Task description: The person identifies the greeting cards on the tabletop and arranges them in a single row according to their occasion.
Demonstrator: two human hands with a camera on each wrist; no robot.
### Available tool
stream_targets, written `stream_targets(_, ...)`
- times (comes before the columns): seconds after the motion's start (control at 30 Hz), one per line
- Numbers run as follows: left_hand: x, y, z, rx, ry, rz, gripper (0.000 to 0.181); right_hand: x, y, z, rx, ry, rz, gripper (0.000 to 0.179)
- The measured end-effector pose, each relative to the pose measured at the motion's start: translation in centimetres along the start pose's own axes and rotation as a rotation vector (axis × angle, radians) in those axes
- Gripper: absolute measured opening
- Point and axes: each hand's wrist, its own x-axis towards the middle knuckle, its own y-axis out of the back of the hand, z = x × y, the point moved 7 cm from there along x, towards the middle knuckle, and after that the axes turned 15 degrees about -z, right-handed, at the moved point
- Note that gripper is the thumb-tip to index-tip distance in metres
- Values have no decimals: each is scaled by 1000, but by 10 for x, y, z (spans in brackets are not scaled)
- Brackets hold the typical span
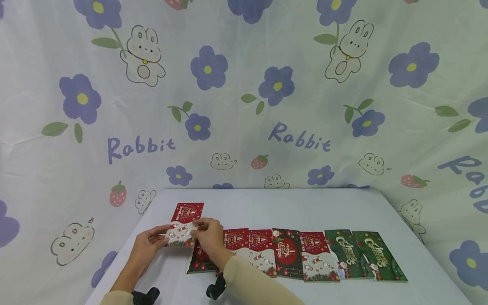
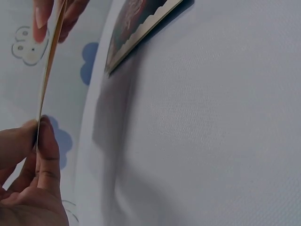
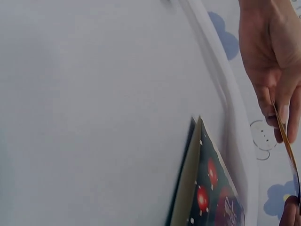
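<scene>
A red-and-white Christmas card (image 1: 181,234) is held up at the left of the table. My left hand (image 1: 146,248) pinches its left side between thumb and fingers. On its right side is my right hand (image 1: 209,237), whose fingers grip the edge. The left wrist view gives the card (image 2: 49,70) edge-on, with the left hand (image 2: 35,183) below and the right fingertips (image 2: 40,16) above. In the right wrist view, the left hand (image 3: 275,61) holds one end. A dark Christmas card (image 1: 200,258) lies below the right hand, partly hidden by it.
Along the white table (image 1: 286,207) runs a row of more cards: red-and-white ones (image 1: 263,254), a dark one with a red circle (image 1: 287,253), another red-and-white one (image 1: 319,257) and two green ones (image 1: 381,256). Some overlap. A patterned curtain (image 1: 244,106) hangs behind.
</scene>
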Motion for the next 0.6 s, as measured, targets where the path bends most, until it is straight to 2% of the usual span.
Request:
stream_targets(0.3,4,4,0,23,35,16,45,-10,-9,5,-13,-3,-9,25)
stream_targets(0.6,7,4,-4,29,38,48,44,-15,-9,9,3,9,16,30)
